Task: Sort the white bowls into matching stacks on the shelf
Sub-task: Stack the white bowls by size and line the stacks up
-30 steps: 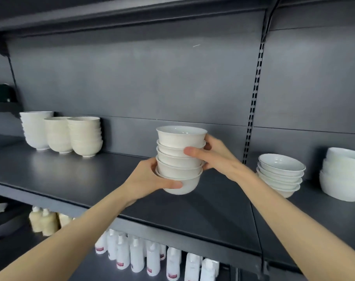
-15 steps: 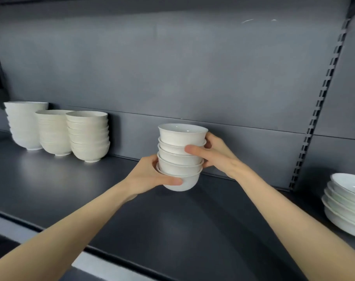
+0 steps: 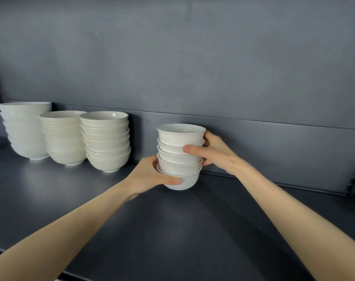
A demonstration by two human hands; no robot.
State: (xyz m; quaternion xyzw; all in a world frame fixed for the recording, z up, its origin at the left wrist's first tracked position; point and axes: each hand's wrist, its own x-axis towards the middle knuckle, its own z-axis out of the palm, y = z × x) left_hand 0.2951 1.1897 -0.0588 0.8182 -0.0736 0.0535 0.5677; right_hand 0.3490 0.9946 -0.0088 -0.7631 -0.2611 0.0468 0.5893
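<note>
Five bowls (image 3: 179,157) in one stack: my left hand (image 3: 150,175) grips the base, right hand (image 3: 217,155) the middle, low over the shelf (image 3: 192,230). I'd set it down level, beside the three standing stacks (image 3: 63,136).

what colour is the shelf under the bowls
Dark grey shelf, clearest in the head view.

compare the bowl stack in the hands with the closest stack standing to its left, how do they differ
The held stack is bright white; the standing stack looks creamier. The held stack's bowls are narrower; the standing stack's are wider. The left hand and right hand grip the held stack; the standing stack sits untouched on the shelf. Both are nested rims up.
</note>
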